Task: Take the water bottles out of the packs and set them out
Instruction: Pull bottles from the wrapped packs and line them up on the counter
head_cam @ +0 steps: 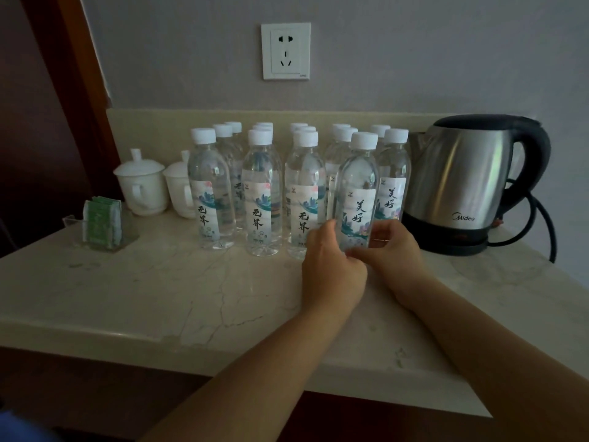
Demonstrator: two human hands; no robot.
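Several clear water bottles with white caps and printed labels stand in rows on the marble counter (159, 291). The front row runs from a bottle at the left (210, 186) to one at the right (358, 186). Both my hands grip the low part of that right front bottle, which stands upright. My left hand (331, 263) curls round its left side with the thumb on the label. My right hand (389, 247) wraps its right side and base. No pack is in view.
A steel electric kettle (462, 180) on its black base stands just right of the bottles, its cord looping at the far right. Two white lidded cups (141, 183) and a clear holder of green tea sachets (102, 223) sit at the left. A wall socket (286, 51) is above.
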